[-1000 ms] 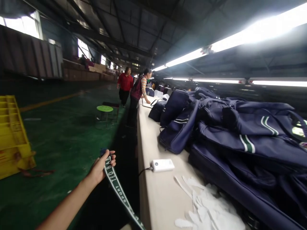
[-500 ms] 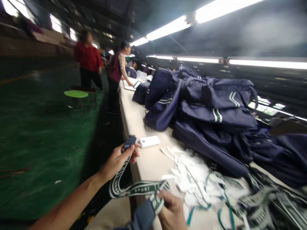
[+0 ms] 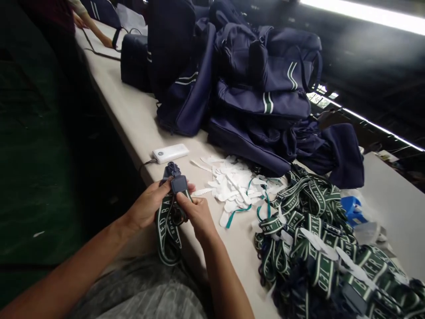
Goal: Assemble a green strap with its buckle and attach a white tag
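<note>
Green webbing, a strap, hangs looped from both hands at the table edge. Left hand and right hand pinch its navy end tab between fingertips. Lettering partly folded away; the loop's bottom sags below the grip, over the lap.

A long pale tabletop is running from the upper left of the frame toward the lower right. A heap of navy bags is lying across its upper middle. Below the heap, a white power bank is sitting near the left edge, with white paper tags spreading just right of it. Green-and-white straps are piling up at the lower right, beside a blue object.
</note>
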Available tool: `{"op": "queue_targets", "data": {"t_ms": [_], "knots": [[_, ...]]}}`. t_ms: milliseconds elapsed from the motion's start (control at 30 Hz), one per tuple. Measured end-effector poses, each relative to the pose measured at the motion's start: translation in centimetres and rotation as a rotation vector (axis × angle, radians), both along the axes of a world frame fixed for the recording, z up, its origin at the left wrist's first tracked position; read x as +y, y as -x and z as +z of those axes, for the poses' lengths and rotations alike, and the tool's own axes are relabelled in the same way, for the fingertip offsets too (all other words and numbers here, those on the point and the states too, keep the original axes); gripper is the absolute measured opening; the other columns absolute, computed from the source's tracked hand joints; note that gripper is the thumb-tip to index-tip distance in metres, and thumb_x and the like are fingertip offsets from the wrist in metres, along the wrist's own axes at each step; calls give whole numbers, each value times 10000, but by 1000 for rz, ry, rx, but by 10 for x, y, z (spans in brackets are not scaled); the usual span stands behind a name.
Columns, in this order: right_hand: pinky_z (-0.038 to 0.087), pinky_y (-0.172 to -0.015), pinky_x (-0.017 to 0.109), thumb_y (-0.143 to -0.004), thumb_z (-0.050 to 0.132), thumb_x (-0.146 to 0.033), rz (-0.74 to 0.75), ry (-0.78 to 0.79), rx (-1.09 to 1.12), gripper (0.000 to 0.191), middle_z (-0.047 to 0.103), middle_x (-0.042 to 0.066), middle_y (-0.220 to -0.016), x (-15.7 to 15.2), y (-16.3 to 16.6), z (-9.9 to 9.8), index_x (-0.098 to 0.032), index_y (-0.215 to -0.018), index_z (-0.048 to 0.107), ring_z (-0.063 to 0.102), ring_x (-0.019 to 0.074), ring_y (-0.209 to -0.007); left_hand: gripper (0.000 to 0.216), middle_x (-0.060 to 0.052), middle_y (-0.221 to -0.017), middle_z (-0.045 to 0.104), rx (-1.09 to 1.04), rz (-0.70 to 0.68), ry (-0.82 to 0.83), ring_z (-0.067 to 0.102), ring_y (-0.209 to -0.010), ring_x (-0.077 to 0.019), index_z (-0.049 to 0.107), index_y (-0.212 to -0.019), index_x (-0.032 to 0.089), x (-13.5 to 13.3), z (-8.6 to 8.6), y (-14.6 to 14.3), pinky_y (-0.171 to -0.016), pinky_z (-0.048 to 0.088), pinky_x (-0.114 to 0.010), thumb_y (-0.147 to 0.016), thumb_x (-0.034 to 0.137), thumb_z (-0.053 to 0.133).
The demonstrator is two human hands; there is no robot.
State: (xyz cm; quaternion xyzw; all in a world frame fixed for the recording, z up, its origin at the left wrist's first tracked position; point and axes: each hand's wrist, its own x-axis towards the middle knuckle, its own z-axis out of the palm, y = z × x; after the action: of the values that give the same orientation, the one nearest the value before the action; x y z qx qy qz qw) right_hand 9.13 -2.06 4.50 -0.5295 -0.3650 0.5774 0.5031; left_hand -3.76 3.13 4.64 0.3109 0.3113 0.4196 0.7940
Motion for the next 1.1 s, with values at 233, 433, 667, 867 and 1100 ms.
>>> {"op": "queue_targets", "data": {"t_ms": [233,433,667,867,1100], "knots": [[228,-398,241,-682,758,-610,-16,69,76,569,469,-6,-402,-3,15,-9,-169,-425,508,363,79,-370,614,-176,-1075,720,-79,101,-73,663,-1080,-344,656,-1145,138,-3,-12,3,-828,624,-455,-839,669,617],[285,-458,247,-702,763,-555,-25,5,-45,538,456,-25,-479,1,13,-11,-181,-444,476,374,88,-457,409,-93,-897,708,11,84,-174,687,-867,-246,678,-1048,137,0,-3,3,-734,625,-319,-757,371,843],[465,-808,275,-696,845,-417,283,-227,-63,291,664,13,-861,10,-25,19,-172,-718,689,604,163,-836,334,-62,-847,696,-90,338,-300,703,-753,-205,687,-1011,104,46,30,26,-653,640,-289,-773,298,818],[488,-628,245,-690,873,-379,375,-156,289,336,689,-11,-708,16,-33,4,-181,-852,655,635,138,-617,297,-84,-868,709,-132,431,-327,715,-708,-214,687,-1013,77,68,33,42,-624,645,-312,-807,270,779],[521,-639,284,-742,831,-369,451,-176,439,650,736,17,-706,9,-38,-8,-175,-1323,613,657,162,-581,162,-85,-799,706,-189,571,-326,705,-677,-203,667,-975,53,84,29,69,-636,635,-324,-928,189,593]]}}
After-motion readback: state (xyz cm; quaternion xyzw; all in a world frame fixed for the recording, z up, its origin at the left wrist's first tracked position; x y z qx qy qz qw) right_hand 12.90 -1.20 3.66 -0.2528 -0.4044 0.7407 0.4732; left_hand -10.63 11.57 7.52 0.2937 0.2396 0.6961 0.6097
